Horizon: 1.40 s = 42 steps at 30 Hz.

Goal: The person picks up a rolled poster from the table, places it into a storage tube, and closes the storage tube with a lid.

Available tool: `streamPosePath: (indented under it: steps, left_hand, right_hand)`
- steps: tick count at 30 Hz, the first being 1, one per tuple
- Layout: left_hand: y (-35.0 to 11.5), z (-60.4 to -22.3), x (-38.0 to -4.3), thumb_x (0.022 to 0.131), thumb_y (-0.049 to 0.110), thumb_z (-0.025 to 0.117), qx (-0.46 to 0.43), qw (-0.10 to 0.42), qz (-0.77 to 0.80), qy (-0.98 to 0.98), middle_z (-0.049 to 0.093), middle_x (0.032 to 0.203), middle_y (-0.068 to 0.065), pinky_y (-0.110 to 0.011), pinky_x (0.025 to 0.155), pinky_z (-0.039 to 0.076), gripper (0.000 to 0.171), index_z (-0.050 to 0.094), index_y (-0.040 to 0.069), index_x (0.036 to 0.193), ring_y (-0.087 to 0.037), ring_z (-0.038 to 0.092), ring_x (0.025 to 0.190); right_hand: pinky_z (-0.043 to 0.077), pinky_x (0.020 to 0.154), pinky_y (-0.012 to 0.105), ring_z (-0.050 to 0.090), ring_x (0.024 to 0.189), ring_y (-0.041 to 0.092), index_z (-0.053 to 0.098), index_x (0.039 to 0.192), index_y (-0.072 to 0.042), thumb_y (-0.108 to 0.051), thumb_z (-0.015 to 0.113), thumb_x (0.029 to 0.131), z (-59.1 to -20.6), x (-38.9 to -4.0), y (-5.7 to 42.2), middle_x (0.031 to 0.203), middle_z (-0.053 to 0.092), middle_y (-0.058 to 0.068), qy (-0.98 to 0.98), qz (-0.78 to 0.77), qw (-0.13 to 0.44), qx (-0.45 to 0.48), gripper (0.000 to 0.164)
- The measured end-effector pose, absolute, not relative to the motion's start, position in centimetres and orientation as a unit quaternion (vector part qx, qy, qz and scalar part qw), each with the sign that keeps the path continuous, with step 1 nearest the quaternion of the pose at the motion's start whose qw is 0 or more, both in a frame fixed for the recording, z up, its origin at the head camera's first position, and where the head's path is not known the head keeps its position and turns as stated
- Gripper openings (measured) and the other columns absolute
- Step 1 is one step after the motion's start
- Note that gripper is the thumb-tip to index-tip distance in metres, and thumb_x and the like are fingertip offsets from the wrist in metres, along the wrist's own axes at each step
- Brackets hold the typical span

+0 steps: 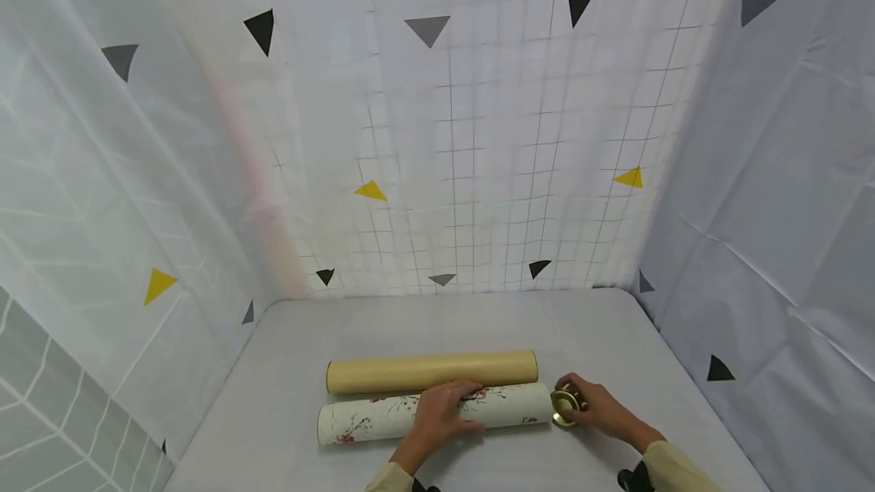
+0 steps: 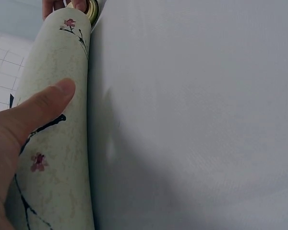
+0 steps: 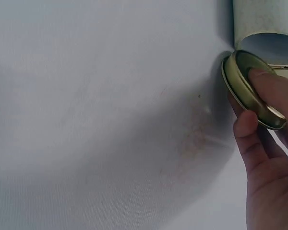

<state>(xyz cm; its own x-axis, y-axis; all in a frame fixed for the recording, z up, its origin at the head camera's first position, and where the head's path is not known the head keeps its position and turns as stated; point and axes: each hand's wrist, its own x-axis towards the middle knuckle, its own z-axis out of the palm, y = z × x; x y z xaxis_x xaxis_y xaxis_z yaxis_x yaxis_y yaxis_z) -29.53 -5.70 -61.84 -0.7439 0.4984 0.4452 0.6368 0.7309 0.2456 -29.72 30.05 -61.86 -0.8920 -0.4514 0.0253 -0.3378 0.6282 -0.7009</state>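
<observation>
A pale cardboard tube with a painted blossom pattern (image 1: 376, 420) lies crosswise on the table. My left hand (image 1: 439, 414) grips it around the middle, fingers over the far side and the thumb (image 2: 50, 103) along the near side. At the tube's right end, my right hand (image 1: 607, 412) pinches a gold-coloured round metal lid (image 3: 244, 81) between thumb and fingers. In the right wrist view, the tube's end (image 3: 273, 45) is open and hollow, and the lid is tilted with its edge right at the rim.
Behind the blossom tube lies a plain tan tube (image 1: 431, 372), almost parallel to it. A white cloth covers the table (image 1: 287, 348). Pale sheets with grid lines and small triangles hang as walls at the back (image 1: 478, 196) and on both sides.
</observation>
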Motion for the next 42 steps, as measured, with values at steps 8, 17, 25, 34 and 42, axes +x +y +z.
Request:
streamPosePath:
  steps: [8,17,25,34,42]
  left_hand:
    - [-5.8,-61.8,-29.3,0.064,0.052,0.092,-0.307,0.172,-0.187,-0.917,0.074,0.126,0.015,-0.024,0.084,0.059,0.073,0.071,0.027,0.129,-0.007,0.073,0.108]
    - [-5.6,-61.3,-29.1,0.065,0.052,0.092,-0.31,0.168,-0.188,-0.917,0.074,0.127,0.013,-0.024,0.085,0.059,0.073,0.071,0.026,0.129,-0.007,0.073,0.109]
    - [-5.7,-61.7,-29.2,0.063,0.054,0.092,-0.31,0.175,-0.183,-0.916,0.074,0.126,0.014,-0.024,0.085,0.059,0.074,0.071,0.029,0.129,-0.006,0.073,0.109]
    - [-5.7,-61.8,-29.2,0.059,0.053,0.093,-0.326,0.197,-0.199,-0.903,0.076,0.123,0.012,-0.023,0.083,0.06,0.077,0.072,0.026,0.128,-0.007,0.074,0.105]
    - [-5.2,-61.5,-29.1,0.058,0.054,0.092,-0.324,0.199,-0.206,-0.902,0.075,0.124,0.013,-0.023,0.085,0.059,0.079,0.072,0.025,0.128,-0.006,0.074,0.107]
  right_hand:
    - [0.054,0.077,0.026,0.069,0.103,0.022,0.064,0.129,-0.002,-0.013,0.075,0.09,-61.3,-29.5,28.8,0.121,0.072,0.014,0.915,-0.365,0.063,-0.163,0.041]
    - [0.053,0.084,0.039,0.065,0.106,0.024,0.067,0.127,-0.006,0.0,0.07,0.087,-60.8,-29.6,27.9,0.123,0.073,0.013,0.932,-0.35,0.04,-0.083,0.04]
    - [0.056,0.092,0.047,0.067,0.115,0.032,0.07,0.124,-0.004,-0.013,0.065,0.098,-61.1,-29.7,27.4,0.125,0.072,0.016,0.919,-0.379,0.07,-0.079,0.028]
    - [0.056,0.085,0.039,0.066,0.112,0.024,0.066,0.124,-0.007,-0.034,0.048,0.11,-61.1,-29.4,26.3,0.125,0.071,0.011,0.913,-0.403,0.052,-0.043,0.036]
    - [0.048,0.102,0.047,0.057,0.127,0.03,0.062,0.13,-0.006,-0.035,0.029,0.114,-60.6,-29.4,25.5,0.135,0.063,0.013,0.877,-0.472,0.096,-0.004,0.047]
